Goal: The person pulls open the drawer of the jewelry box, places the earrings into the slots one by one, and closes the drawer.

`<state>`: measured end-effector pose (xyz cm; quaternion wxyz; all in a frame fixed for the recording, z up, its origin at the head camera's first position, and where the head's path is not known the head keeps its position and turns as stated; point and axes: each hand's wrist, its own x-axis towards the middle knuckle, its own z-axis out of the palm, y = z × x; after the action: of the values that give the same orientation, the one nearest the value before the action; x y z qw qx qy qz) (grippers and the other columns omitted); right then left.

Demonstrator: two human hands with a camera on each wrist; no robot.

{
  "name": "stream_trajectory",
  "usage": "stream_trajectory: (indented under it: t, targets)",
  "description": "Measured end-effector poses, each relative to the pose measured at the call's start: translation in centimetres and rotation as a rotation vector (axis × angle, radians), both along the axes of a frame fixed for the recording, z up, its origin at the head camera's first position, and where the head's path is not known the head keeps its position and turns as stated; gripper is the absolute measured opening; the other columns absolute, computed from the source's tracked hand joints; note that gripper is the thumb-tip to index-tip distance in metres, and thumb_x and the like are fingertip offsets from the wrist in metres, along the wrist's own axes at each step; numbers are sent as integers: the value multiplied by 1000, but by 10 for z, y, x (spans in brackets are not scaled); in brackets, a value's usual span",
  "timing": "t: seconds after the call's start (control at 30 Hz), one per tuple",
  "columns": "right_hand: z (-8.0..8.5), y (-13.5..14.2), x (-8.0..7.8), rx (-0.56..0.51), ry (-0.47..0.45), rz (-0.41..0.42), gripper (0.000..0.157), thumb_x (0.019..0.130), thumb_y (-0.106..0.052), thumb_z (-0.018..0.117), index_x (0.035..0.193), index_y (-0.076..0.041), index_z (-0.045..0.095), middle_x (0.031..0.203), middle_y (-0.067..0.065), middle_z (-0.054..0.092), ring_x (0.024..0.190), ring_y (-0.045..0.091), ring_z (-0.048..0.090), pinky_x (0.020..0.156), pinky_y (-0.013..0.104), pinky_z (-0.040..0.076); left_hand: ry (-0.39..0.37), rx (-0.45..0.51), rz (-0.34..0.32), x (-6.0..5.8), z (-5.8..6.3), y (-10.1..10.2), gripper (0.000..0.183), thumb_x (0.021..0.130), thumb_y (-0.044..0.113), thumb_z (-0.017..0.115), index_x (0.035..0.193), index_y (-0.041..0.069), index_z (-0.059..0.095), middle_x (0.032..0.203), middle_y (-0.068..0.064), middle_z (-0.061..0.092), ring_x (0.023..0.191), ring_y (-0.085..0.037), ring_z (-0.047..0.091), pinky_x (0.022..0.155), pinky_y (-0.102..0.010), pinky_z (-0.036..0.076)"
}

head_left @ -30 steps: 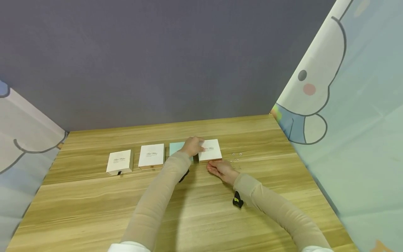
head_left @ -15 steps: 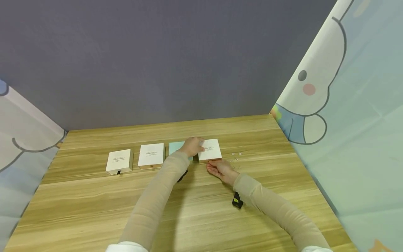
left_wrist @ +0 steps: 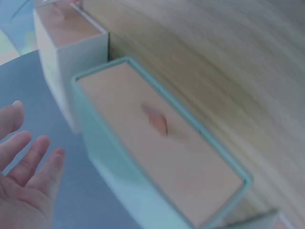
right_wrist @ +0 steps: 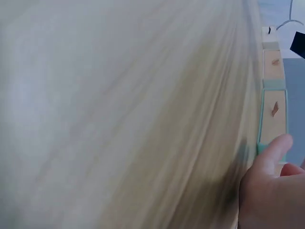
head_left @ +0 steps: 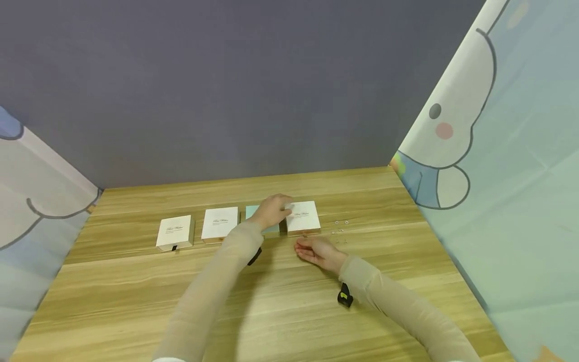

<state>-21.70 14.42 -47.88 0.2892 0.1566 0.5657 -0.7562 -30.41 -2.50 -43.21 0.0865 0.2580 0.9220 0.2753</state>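
My left hand (head_left: 272, 210) hovers over the teal box (head_left: 271, 230), its fingertips at the left edge of the rightmost white box (head_left: 307, 221). In the left wrist view the fingers (left_wrist: 35, 160) are spread with nothing between them, beside the teal box (left_wrist: 162, 157), whose tan front bears a small orange-brown pull tab (left_wrist: 157, 121). Just in front of the rightmost white box is my right hand (head_left: 320, 253), palm turned inward, fingers loosely bent and holding nothing. A small brown tab (head_left: 305, 235) shows on that box's front. In the right wrist view the thumb (right_wrist: 274, 151) overlaps the teal box.
Left along the row stand another white box (head_left: 220, 222) and a cream box (head_left: 175, 230) with a black tab. Several tiny shiny pieces (head_left: 340, 231) lie right of the rightmost box. A grey wall (head_left: 244, 100) borders the wooden table (head_left: 289, 311) at the back.
My right hand has drawn back a little from the rightmost box's front, uncovering its tab. My left fingers have loosened and lifted slightly from that box. The head view has shifted slightly.
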Motion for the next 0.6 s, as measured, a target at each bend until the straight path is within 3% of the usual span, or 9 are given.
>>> stream_trajectory:
  t: [0.2, 0.43, 0.53, 0.6]
  targets:
    - [5, -3, 10, 60, 38, 62, 37, 93, -9, 50, 124, 10, 46, 88, 3, 66, 73, 6, 64, 69, 17, 54, 34, 61, 38, 17, 14, -28, 42, 92, 22, 56, 130, 7, 50, 136, -11, 48, 124, -31, 46, 103, -46, 38]
    - [8, -11, 25, 66, 49, 129, 36, 93, -8, 50, 124, 10, 47, 97, 7, 67, 75, 7, 64, 72, 18, 54, 74, 34, 82, 40, 25, -64, 35, 91, 20, 57, 125, 11, 56, 129, -8, 53, 108, -30, 56, 85, -40, 51]
    - [9, -17, 28, 47, 56, 138, 37, 94, -9, 50, 125, 10, 47, 97, 6, 67, 77, 7, 64, 74, 18, 54, 108, 31, 82, 43, 29, -78, 34, 90, 13, 59, 123, 8, 57, 127, -9, 55, 90, -27, 62, 73, -37, 53]
    - [9, -21, 29, 44, 60, 138, 37, 94, -10, 49, 124, 10, 47, 96, 6, 66, 78, 7, 64, 74, 18, 54, 115, 32, 84, 41, 30, -87, 34, 90, 9, 58, 123, 7, 57, 126, -10, 55, 88, -26, 62, 72, -36, 53]
